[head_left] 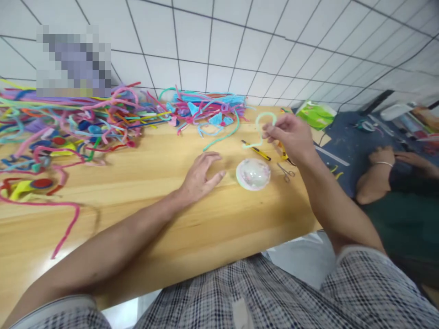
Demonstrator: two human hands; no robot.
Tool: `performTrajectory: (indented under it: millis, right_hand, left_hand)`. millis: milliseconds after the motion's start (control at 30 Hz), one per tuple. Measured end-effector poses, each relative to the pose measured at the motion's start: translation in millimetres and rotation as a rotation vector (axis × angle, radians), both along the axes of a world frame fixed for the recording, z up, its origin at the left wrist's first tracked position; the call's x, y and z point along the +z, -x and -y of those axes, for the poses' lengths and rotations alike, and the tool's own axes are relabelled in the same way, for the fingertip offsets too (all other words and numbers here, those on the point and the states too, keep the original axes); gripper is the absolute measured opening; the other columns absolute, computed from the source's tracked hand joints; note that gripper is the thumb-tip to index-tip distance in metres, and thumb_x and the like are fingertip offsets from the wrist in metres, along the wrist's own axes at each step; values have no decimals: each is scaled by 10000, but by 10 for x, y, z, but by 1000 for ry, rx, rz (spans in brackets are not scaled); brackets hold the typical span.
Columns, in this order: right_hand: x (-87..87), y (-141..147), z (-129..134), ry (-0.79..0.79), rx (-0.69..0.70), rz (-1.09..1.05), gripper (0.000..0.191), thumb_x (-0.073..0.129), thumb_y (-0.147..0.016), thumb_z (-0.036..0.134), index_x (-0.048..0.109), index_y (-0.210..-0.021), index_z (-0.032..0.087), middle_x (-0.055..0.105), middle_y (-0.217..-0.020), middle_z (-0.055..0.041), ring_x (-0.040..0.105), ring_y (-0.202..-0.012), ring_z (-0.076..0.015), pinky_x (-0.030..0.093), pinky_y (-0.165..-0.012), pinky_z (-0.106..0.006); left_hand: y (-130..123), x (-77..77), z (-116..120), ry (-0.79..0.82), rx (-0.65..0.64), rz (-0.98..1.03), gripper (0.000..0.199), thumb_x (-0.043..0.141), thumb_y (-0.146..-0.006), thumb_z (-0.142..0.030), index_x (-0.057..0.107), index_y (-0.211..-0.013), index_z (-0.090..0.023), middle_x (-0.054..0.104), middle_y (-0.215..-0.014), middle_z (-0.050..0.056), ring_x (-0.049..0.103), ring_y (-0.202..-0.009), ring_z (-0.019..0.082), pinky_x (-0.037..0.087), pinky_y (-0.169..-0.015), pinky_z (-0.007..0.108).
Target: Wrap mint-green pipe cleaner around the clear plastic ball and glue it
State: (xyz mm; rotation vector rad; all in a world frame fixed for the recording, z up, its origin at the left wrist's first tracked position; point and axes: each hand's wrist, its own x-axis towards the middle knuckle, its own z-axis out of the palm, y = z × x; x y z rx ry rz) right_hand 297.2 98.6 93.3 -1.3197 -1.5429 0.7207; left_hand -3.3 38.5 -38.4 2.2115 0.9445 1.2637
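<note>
Over the table [161,160], right of centre, our R hand [276,132] pinches a bent green pipe cleaner [265,114]; our L hand [202,178], fingers loose w/ nothing held, is left of a clear dome [253,174]. Light grip prob. best spares the bend.

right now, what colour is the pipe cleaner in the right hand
The pipe cleaner is pale green, head view.
</note>
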Motion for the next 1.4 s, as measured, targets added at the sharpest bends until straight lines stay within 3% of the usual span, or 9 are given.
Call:
performTrajectory:
  millis: [133,267,467,567,733,867,967,1200,1400]
  right_hand:
    - [-178,-337,439,-57,-143,-158,538,1016,-715,668,680,-806,258,802,-767,17,771,-685,-162,631,-637,-296]
    - [-167,-326,554,-182,-190,-191,483,928,-839,708,725,-820,270,789,-763,31,754,-691,-151,644,-678,-305]
    - [138,53,629,-174,52,-124,481,835,-920,727,716,-835,269,760,-787,22,704,-733,-145,627,-757,-311]
    - [198,333,688,-86,226,-156,523,808,-913,767,695,-829,263,745,-822,7,706,-770,-156,622,-790,-318]
    - [199,548,744,11,354,-214,612,841,-808,840,650,-805,258,695,-772,14,672,-723,-154,583,-724,-306]
    - [220,358,763,-5,255,-72,486,825,-847,708,687,-790,245,601,-688,45,520,-637,-134,431,-623,-291]
    - [236,136,738,-54,180,105,329,764,-899,538,742,-787,229,614,-694,38,504,-657,-140,392,-657,-306]
    - [212,-172,385,-254,177,592,227,673,-1000,335,824,-856,247,798,-868,-57,692,-848,-241,488,-836,-373]
    - [208,-262,-30,-255,65,667,214,666,-1020,324,832,-908,249,810,-951,-86,727,-953,-293,525,-928,-424]
  left_hand:
    - [12,76,73,-63,-49,-58,576,675,-1113,-541,538,-1560,-206,653,-1555,201,651,-1491,322,574,-1267,554]
    - [32,211,87,-85,-2,-61,539,641,-1132,-561,548,-1542,-224,640,-1560,191,641,-1501,315,569,-1267,575]
    - [-120,776,93,-112,19,2,473,654,-1128,-560,605,-1499,-270,648,-1588,145,608,-1544,297,495,-1336,562]
    - [-339,1078,65,32,-36,169,546,670,-1100,-629,616,-1521,-286,632,-1632,124,589,-1571,303,535,-1295,507]
    - [-549,1342,-63,268,-197,345,473,751,-1026,-671,783,-1014,-199,816,-972,47,748,-894,176,630,-910,331]
    - [-400,1372,-101,327,-86,250,611,784,-940,-761,738,-753,-181,707,-647,4,615,-622,120,546,-688,261]
    - [-247,1296,-80,383,-55,132,600,758,-930,-773,808,-842,-182,587,-556,-39,500,-511,102,414,-533,234]
    - [-225,1055,-135,353,-109,-133,614,627,-1029,-719,760,-774,-176,670,-707,-12,575,-668,134,479,-663,240]
    - [-332,975,-347,263,-56,-131,572,600,-1082,-645,719,-755,-191,647,-688,-9,579,-678,147,475,-680,251]
